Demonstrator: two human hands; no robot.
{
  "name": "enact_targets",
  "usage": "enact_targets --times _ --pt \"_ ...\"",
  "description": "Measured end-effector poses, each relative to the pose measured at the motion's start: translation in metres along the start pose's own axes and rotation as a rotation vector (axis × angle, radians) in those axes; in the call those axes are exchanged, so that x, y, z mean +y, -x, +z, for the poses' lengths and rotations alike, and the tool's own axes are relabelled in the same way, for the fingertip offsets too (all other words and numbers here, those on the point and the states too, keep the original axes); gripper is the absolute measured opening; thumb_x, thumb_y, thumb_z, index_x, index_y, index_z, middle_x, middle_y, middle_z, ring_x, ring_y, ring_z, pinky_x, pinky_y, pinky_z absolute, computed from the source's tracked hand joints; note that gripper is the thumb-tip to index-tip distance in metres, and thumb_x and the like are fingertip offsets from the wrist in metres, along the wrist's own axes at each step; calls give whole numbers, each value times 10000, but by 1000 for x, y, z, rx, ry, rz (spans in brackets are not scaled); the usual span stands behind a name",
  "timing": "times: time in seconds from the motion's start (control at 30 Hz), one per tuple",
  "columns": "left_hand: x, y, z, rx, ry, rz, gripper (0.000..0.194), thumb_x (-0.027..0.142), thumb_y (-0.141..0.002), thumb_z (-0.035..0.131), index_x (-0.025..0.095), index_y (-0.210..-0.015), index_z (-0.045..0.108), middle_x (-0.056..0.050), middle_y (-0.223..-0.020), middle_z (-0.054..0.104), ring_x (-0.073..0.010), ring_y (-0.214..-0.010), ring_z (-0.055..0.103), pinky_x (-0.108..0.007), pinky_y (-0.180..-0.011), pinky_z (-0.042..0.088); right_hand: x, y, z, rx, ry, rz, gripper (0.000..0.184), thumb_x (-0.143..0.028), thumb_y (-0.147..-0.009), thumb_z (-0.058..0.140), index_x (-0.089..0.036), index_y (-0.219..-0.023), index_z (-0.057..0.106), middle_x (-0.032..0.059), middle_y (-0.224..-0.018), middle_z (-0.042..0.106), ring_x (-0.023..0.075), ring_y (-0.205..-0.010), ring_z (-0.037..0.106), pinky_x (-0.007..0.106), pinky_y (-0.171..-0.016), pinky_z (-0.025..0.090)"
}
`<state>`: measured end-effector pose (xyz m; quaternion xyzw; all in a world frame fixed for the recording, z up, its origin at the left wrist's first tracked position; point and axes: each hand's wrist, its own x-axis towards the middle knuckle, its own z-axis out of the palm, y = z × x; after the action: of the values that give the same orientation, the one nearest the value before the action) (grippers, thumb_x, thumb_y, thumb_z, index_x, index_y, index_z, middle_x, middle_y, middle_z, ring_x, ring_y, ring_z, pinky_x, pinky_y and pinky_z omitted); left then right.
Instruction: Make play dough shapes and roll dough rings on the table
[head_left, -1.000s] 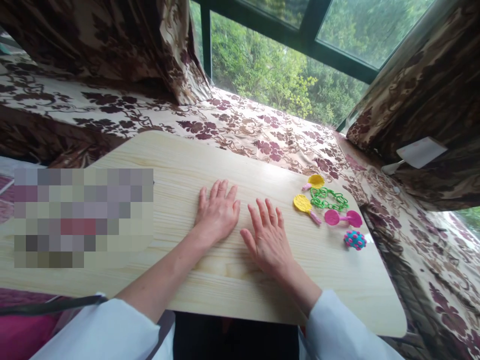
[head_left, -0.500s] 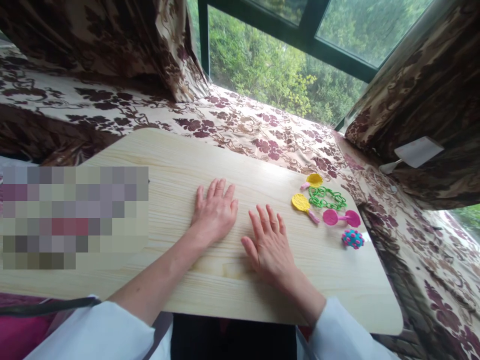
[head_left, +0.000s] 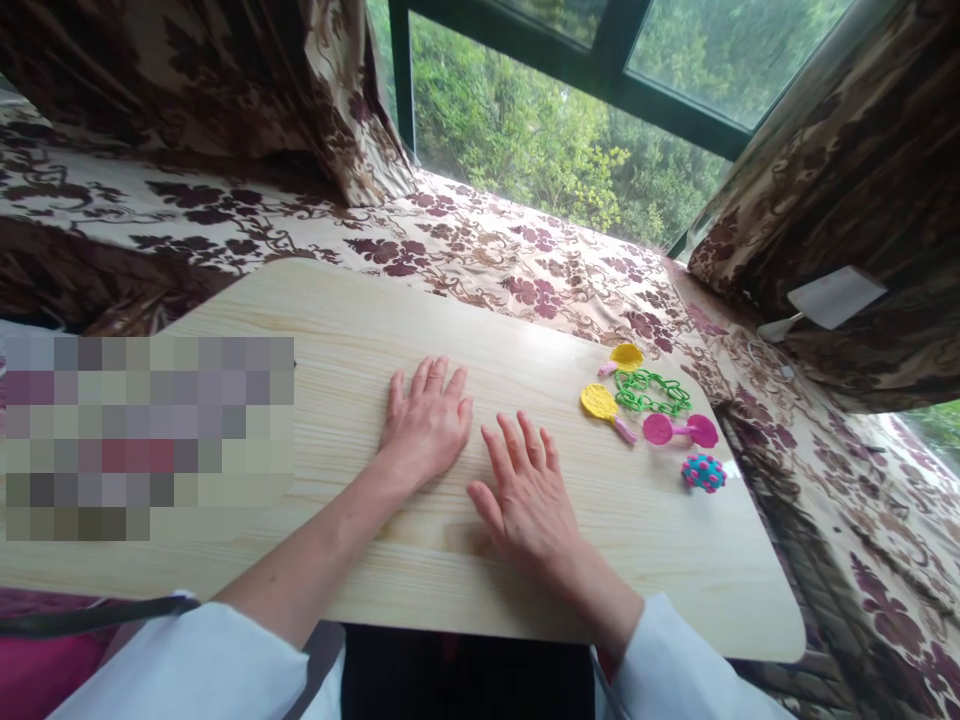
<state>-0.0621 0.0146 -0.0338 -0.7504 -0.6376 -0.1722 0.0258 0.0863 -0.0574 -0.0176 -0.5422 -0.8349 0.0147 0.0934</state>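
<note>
Partly pixelated table (head_left: 675,570), bare hands (head_left: 427,425) (head_left: 534,505), cropped sleeves (head_left: 187,665) (head_left: 686,665)

No readable text, labels, brands, numbers or signs on table (head_left: 660,590), toys or lamp (head_left: 838,297).

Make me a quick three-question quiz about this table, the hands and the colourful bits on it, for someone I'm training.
1. Fill in the blank: the looped chain on the table is coloured ____.
2. Multiple choice: which thing lies closest to the knobbly blue ball?
A) the looped chain
B) the pink dumbbell
C) a yellow paddle
3. True or false: neither the left hand nor the right hand is holding anything.

Key: 1. green; 2. B; 3. true
</note>
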Motion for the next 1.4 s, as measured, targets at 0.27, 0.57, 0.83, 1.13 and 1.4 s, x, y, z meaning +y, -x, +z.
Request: enact_targets --times 0.27,0.57,0.83,1.13,1.4 --pt "0 0 -1 -3 -8 -4 463 358 -864 275 206 -1290 373 -82 -1391 337 -240 -1301 218 -474 -1047 120 42 18 -3 23 55 141 530 -407 -880 332 -182 -1356 273 71 -1442 195 249 -1330 35 485 -1050 83" --pt "1 0 2 -6 -25 6 474 368 -869 250 198 -1300 353 -91 -1397 323 -243 -1302 210 -481 -1044 118 9 -18 3 -9 3 97 571 -500 -871 294 -204 -1359 264 63 -1449 175 240 -1331 22 493 -1045 69" --pt "-1 0 -1 -16 -19 -1 464 365 -868 260 207 -1291 366 -84 -1394 332 -239 -1302 212 -476 -1045 116 31 49 -3 -21 26 145 545 -424 -868 351 -207 -1361 265 68 -1453 154 262 -1328 49 504 -1043 88" --pt "1 1 -2 5 28 -12 489 356 -857 293 179 -1311 326 -102 -1386 343 -236 -1295 235 -467 -1043 134 22 -18 5 82 -257 269 493 -414 -897 282 -196 -1337 313 79 -1420 256 239 -1325 106 506 -1035 122" --pt "-10 -4 -6 155 233 -70 431 372 -816 398 204 -1210 445 -75 -1295 461 -205 -1201 386 -380 -1017 252 74 20 -31 296 -986 425 369 -391 -876 367 -202 -1157 516 77 -1183 544 192 -1107 483 341 -889 411"
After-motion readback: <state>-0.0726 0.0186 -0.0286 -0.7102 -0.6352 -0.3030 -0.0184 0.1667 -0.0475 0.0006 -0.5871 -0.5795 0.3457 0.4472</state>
